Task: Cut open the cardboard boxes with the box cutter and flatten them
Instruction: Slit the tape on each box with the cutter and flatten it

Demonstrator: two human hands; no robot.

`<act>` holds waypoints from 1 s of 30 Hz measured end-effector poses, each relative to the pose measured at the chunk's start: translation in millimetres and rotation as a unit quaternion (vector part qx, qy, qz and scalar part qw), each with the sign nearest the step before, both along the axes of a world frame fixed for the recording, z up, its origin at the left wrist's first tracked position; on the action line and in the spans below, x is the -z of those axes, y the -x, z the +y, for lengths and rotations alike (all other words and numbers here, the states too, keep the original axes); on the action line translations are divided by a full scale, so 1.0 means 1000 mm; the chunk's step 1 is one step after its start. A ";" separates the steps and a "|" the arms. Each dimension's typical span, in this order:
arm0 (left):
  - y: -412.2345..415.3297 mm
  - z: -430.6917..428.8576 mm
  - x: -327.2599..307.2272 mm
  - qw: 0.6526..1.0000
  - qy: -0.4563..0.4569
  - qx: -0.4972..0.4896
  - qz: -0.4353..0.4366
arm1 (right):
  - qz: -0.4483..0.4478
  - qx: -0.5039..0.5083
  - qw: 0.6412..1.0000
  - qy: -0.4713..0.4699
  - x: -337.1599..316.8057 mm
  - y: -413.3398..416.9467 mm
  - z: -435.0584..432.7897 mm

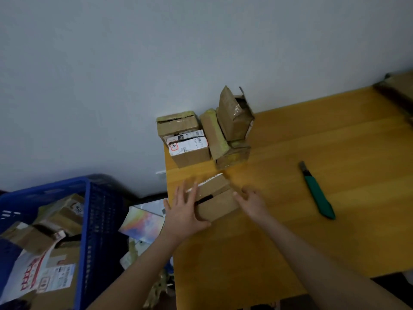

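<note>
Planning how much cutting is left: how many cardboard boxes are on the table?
5, maybe more hidden: one between the hands, two stacked at the wall, one leaning, one open on top.

Dim, flat indoor light leaves the pale grey wall (pixel 134 63) dull and the yellow wooden tabletop (pixel 312 135) softly glossy with no hard shadows, while the whole wide-angle view is slightly blurred, tilted, and darker and smeared toward the blue plastic basket (pixel 87 220) at the lower left.
</note>
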State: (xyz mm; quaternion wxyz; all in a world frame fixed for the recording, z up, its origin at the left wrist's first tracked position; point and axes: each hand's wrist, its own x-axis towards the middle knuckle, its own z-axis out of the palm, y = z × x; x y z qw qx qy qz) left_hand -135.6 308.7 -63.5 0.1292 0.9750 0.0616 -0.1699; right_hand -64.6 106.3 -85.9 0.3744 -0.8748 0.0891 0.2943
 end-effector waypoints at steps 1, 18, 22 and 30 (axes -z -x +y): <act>0.004 0.001 0.003 0.995 0.060 -0.076 0.002 | 0.003 0.000 1.000 -0.009 0.002 0.001 -0.002; -0.053 -0.094 -0.059 0.933 0.274 -0.234 -0.010 | -0.052 0.159 0.972 -0.164 -0.072 -0.022 -0.111; -0.062 -0.097 -0.059 0.982 0.130 -0.128 0.050 | -0.031 0.151 0.985 -0.073 -0.069 -0.024 -0.106; -0.044 -0.129 -0.037 0.993 -0.040 0.092 -0.058 | 0.009 0.136 0.984 -0.110 -0.035 -0.020 -0.085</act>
